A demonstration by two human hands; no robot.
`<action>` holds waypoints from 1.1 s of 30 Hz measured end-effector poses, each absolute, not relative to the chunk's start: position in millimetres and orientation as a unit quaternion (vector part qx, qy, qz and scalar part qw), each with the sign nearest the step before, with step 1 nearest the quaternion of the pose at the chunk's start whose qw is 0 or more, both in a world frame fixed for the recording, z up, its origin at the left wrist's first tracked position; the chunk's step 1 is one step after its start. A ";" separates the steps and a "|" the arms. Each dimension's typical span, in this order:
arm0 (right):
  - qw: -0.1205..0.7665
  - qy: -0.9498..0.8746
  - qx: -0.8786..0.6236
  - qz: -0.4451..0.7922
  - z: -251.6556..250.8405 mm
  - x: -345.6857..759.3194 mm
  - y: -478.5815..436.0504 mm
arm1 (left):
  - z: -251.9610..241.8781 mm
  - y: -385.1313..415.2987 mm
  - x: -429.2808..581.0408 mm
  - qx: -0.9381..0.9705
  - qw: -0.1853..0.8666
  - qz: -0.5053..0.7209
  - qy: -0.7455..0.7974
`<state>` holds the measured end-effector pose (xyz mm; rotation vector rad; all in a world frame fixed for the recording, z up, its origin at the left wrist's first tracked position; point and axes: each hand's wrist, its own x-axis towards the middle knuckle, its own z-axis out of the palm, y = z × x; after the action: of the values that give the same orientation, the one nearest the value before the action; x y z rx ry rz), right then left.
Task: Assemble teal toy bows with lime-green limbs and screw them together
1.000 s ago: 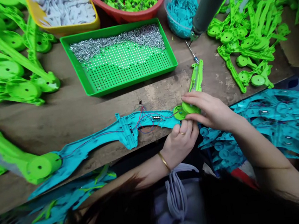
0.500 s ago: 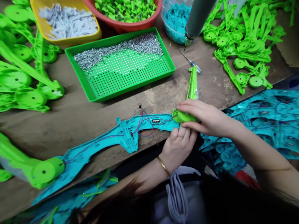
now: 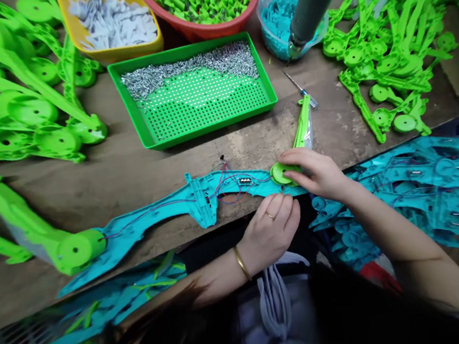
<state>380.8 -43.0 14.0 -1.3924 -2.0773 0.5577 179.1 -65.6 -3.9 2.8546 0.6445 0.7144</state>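
Note:
A long blue plastic toy bow shell (image 3: 150, 207), with thin red and blue wires across its inner side, lies along the table's front edge. One green limb (image 3: 38, 232) with a round hub is fitted at its left end. At the right end sits another green limb (image 3: 302, 124), and my right hand (image 3: 317, 175) has thumb and fingers closed on its round hub. My left hand (image 3: 270, 228) is at the shell's lower edge just below that hub, its fingers curled together. Whatever they hold, if anything, is hidden.
Behind the shell stands a green perforated tray (image 3: 207, 124) of small screws. A yellow bin (image 3: 114, 53), a red bowl (image 3: 204, 30) and a clear tub (image 3: 268, 27) hold parts. A screwdriver (image 3: 301, 89) lies below a hanging tool (image 3: 313, 2). Blue shells (image 3: 420, 193) are piled right.
My left hand has drawn slightly down from the hub to the shell's edge. My right thumb has shifted up onto the hub's face. The whole view has shifted a little.

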 end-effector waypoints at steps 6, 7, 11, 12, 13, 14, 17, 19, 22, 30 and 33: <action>0.344 -0.758 -0.524 0.180 1.2 373.9 -45.1 | 0.0 -39.6 191.2 0.890 0.093 0.321 0.311; 0.353 -0.754 -0.524 0.180 -0.4 372.6 -45.1 | -0.8 -37.3 194.8 0.887 0.104 0.320 0.317; 0.385 -0.727 -0.536 0.189 -6.0 368.3 -45.2 | -7.6 -37.2 205.3 0.882 0.130 0.308 0.331; 0.392 -0.718 -0.542 0.193 -6.8 367.5 -45.4 | -9.4 -37.9 206.4 0.883 0.132 0.305 0.332; 0.398 -0.710 -0.546 0.198 -7.2 367.0 -45.5 | -10.9 -38.2 207.1 0.884 0.132 0.302 0.332; 0.403 -0.703 -0.549 0.205 -7.0 366.9 -45.6 | -12.1 -38.1 207.4 0.885 0.131 0.299 0.330; 0.425 -0.685 -0.544 0.234 -3.6 371.3 -46.5 | -13.4 -34.9 206.9 0.893 0.132 0.295 0.314; 0.447 -0.665 -0.557 0.217 -0.5 378.9 -48.3 | -12.7 -31.5 205.8 0.896 0.140 0.291 0.304; 0.428 -0.590 -0.668 0.152 1.1 392.1 -52.2 | -10.1 -27.3 203.8 0.898 0.158 0.283 0.296; 0.195 -0.481 -0.806 0.284 7.2 389.0 -45.3 | -3.1 -17.1 195.7 0.899 0.224 0.238 0.290; 0.210 -0.482 -0.792 0.310 9.4 389.0 -42.7 | -3.1 -14.0 191.7 0.897 0.236 0.234 0.291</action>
<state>389.0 -42.7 9.4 -2.2024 -1.3412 0.8623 191.7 -14.0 -3.1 2.4601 0.7980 0.6414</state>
